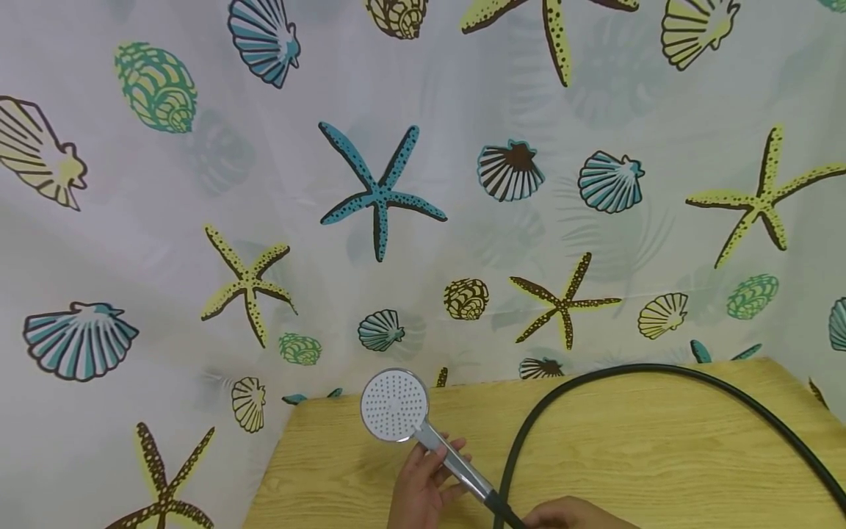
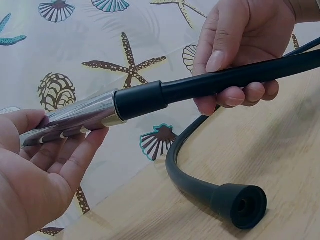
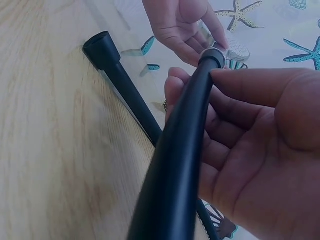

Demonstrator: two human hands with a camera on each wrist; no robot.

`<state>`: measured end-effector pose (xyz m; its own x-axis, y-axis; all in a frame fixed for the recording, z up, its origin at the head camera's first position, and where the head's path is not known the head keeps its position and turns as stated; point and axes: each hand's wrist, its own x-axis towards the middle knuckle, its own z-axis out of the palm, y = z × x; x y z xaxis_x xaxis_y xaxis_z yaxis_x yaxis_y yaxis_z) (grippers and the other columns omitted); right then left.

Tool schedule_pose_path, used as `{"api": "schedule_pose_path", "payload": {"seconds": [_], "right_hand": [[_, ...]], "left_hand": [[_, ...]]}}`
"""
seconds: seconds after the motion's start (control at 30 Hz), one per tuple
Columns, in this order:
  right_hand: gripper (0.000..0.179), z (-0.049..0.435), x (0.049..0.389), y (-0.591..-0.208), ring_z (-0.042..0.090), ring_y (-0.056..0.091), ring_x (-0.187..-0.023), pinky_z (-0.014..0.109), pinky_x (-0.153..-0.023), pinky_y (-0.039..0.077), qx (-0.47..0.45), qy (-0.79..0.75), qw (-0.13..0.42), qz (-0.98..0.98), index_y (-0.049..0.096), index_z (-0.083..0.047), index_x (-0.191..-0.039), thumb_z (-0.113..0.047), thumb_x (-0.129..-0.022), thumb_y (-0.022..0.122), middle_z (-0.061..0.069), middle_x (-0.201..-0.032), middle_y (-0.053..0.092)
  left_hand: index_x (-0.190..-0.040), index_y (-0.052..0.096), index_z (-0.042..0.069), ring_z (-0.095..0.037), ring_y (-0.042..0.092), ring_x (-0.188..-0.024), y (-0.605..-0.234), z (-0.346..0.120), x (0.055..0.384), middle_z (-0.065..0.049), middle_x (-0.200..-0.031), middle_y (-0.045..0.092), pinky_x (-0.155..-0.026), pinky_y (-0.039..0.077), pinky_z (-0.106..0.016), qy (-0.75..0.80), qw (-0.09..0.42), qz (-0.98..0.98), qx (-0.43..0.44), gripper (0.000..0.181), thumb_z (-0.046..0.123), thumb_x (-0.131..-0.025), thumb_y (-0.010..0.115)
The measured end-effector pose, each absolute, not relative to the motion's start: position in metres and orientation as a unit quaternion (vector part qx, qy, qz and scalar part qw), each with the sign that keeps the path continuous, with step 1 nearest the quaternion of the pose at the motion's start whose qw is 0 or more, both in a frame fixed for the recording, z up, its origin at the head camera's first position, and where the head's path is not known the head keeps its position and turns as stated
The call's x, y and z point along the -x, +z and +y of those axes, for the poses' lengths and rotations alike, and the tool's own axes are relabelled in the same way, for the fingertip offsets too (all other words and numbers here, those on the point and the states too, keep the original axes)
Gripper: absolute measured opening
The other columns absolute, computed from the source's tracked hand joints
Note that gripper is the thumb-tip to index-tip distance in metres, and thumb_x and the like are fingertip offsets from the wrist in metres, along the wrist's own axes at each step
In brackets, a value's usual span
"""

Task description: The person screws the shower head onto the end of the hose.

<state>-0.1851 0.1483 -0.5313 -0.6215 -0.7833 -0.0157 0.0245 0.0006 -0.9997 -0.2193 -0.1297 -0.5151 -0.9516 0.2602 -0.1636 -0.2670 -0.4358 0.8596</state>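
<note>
A chrome shower head [image 1: 394, 405] with a round white spray face is held up over the wooden table, tilted with its face toward the head camera. My left hand [image 1: 423, 481] grips its chrome handle [image 2: 75, 117], fingers curled beneath and thumb on top. A black hose [image 2: 192, 87] is fitted by its collar to the handle's lower end. My right hand [image 2: 250, 47] holds this hose a short way behind the collar, thumb above and fingers under it. The hose's other end, a flared black connector [image 2: 242, 205] with a hollow opening, hangs close over the table in the left wrist view.
The hose [image 1: 634, 367] loops in a wide arc across the right of the wooden table [image 1: 634, 455]. A white curtain [image 1: 423, 88] printed with shells and starfish stands behind the table and along its sides.
</note>
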Motion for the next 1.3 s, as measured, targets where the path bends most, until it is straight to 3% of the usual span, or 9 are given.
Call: {"api": "schedule_pose_path", "payload": {"seconds": [0.33, 0.8, 1.03, 1.3], "right_hand": [[0.031, 0.1482, 0.1832, -0.5301, 0.008, 0.07, -0.094, 0.017, -0.083, 0.058, 0.279, -0.641, 0.296, 0.651, 0.066, 0.008, -0.119, -0.016, -0.103, 0.057, 0.015, -0.106, 0.075], [0.031, 0.1454, 0.1815, -0.5284, 0.005, 0.069, -0.093, 0.015, -0.082, 0.056, 0.269, -0.625, 0.269, 0.682, 0.067, 0.007, -0.117, -0.019, -0.103, 0.057, 0.012, -0.104, 0.075], [0.032, 0.1425, 0.18, -0.5282, 0.006, 0.068, -0.091, 0.015, -0.08, 0.055, 0.25, -0.624, 0.265, 0.692, 0.067, 0.008, -0.118, -0.018, -0.103, 0.058, 0.022, -0.105, 0.073], [0.032, 0.1411, 0.1796, -0.531, 0.007, 0.068, -0.088, 0.016, -0.078, 0.056, 0.236, -0.616, 0.257, 0.707, 0.068, 0.006, -0.116, -0.022, -0.102, 0.06, 0.017, -0.102, 0.074]], "left_hand": [[-0.138, 0.048, 0.01, -0.019, 0.067, -0.116, -0.5151, -0.1297, 0.2187, 0.001, -0.125, 0.069, -0.1, 0.059, -0.044, 0.848, 0.137, 0.511, -0.014, 0.041, 0.028, -0.103, 0.059], [-0.154, 0.036, 0.008, -0.019, 0.067, -0.117, -0.5148, -0.1297, 0.2186, 0.0, -0.126, 0.068, -0.098, 0.061, -0.044, 0.842, 0.128, 0.524, -0.008, 0.059, 0.029, -0.104, 0.058], [-0.15, 0.039, 0.007, -0.019, 0.067, -0.117, -0.5137, -0.1291, 0.2196, -0.001, -0.127, 0.068, -0.099, 0.06, -0.045, 0.844, 0.13, 0.521, -0.002, 0.057, 0.03, -0.102, 0.06], [-0.137, 0.049, 0.009, -0.022, 0.068, -0.118, -0.5122, -0.1298, 0.2202, 0.0, -0.123, 0.07, -0.097, 0.06, -0.045, 0.842, 0.127, 0.525, 0.015, 0.044, 0.032, -0.101, 0.062]]}}
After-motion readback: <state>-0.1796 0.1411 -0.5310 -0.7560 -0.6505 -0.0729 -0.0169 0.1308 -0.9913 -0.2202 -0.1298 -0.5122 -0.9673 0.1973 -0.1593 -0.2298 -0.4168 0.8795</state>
